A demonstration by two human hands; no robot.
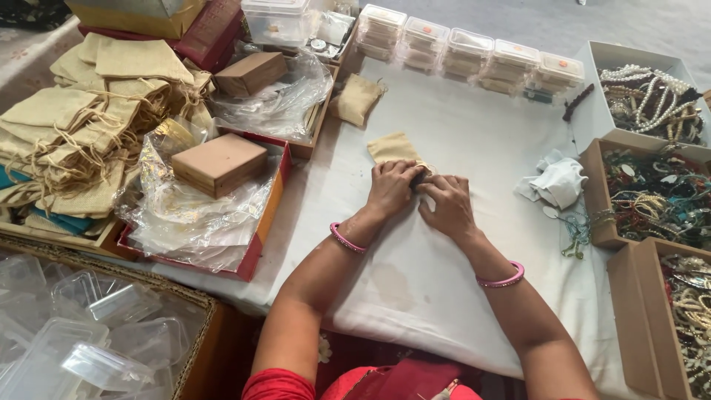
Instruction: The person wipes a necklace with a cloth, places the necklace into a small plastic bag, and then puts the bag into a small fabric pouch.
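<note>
Centrally, both hands [421, 194] gripping beige pouch [394, 148], white tablecloth [474, 133]

Beige pouch [392, 148]; pink bangles [346, 239]; plain white tablecloth [459, 126].

Left hand [391, 187] and right hand [447, 205] cover the cloth pouch's [394, 148] near end; the dark item between fingers is indistinct. Cardboard box [643, 318] cut off at right edge.

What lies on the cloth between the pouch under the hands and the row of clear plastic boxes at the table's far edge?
Bare white tablecloth fills that stretch in the head view; nothing lies between the beige pouch and the row of clear boxes. A second, filled pouch sits off to the left.
</note>
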